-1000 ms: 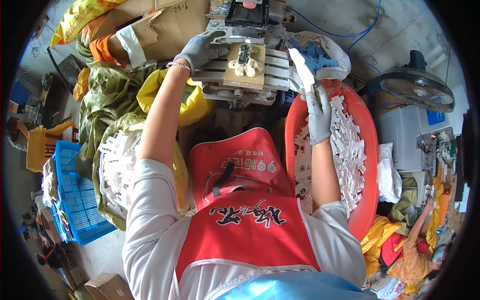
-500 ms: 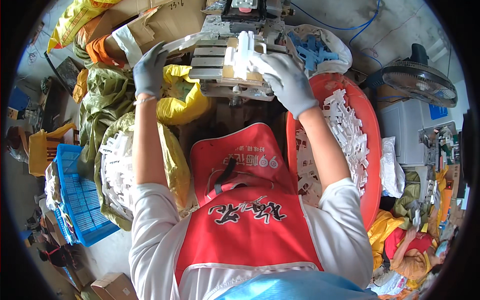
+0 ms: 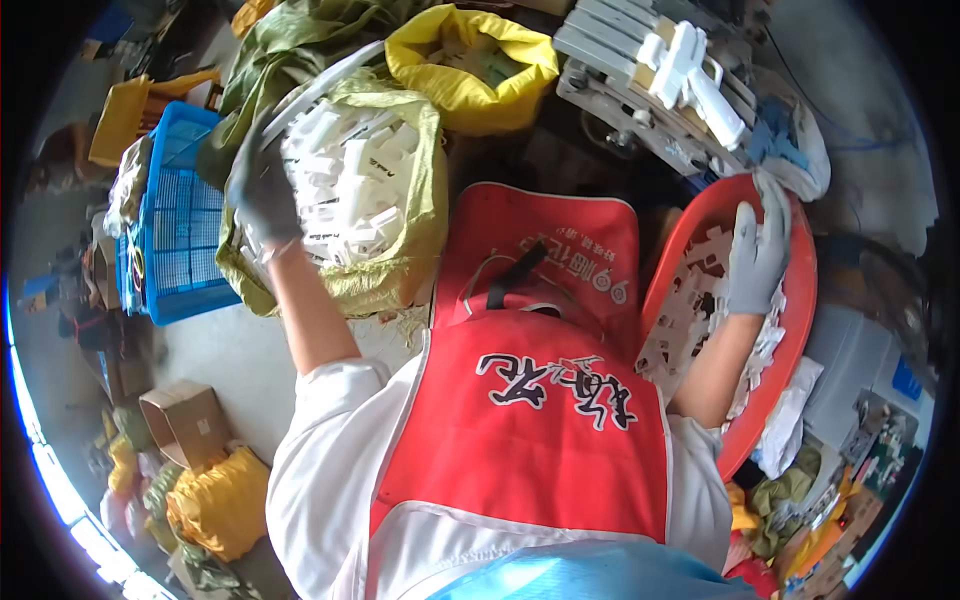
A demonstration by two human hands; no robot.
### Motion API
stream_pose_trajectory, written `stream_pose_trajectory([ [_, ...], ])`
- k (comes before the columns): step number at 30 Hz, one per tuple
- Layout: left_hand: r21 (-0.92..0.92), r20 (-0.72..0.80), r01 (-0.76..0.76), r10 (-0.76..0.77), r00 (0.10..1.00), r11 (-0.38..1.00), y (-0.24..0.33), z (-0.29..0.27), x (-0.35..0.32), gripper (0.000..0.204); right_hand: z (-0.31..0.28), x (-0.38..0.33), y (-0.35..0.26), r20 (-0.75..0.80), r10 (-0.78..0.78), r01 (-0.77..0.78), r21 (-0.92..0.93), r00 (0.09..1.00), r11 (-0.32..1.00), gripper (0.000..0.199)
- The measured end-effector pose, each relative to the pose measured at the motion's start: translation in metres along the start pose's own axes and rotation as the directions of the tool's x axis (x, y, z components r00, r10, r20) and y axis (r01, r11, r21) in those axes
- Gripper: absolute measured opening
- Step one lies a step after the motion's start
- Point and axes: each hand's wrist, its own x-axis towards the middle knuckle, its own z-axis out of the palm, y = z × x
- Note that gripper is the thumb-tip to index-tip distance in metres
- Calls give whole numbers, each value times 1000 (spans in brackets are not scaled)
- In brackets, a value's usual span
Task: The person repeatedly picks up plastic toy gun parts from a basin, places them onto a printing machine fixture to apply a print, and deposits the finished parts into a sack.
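Now a red apron [image 3: 530,450] covers the wearer's front, left of the red tub [image 3: 803,300]. Well to the tub's left stands an open green sack [image 3: 425,245], and just beyond the tub is a machine [image 3: 605,40] with a slatted metal bed. Half a second ago that machine stood at the top centre of the view; since then the view has swung, putting it at the upper right. A blue crate [image 3: 165,260] stands farther left of the tub than the sack does, while an open yellow bag [image 3: 485,112] sits between tub and crate, on their far side.

The gloved right hand [image 3: 757,250] is open over the tub, fingers extended; earlier it was on the pistol-shaped white piece [image 3: 690,80], which remains on the machine's bed, just beyond the tub. The gloved left hand [image 3: 262,190], well left of the tub, has come from beside the machine to the sack, and grips a long white piece [image 3: 335,78]. Smaller white pieces [image 3: 350,185] fill the sack, and others lie in the tub.
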Motion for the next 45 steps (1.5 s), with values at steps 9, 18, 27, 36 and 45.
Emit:
stream_pose_trajectory([
  [9,307,495,-120,-51,868,944,-41,-70,-59,31,-26,-196,115,-39,612,-606,-204,790,769,29],
  [18,29,499,-62,39,866,998,59,26,-22,25,19,-296,149,236,828,-560,-640,509,527,29],
  [27,30,626,-2,-17,780,1000,87,46,-35,31,63,-287,161,349,660,-330,-656,665,679,41],
  [36,-151,553,-50,126,823,987,91,60,-30,29,39,-282,177,532,758,-303,-703,377,644,26],
  [45,-466,423,-163,381,822,870,161,115,40,24,-10,-319,160,755,632,-940,-62,175,335,39],
])
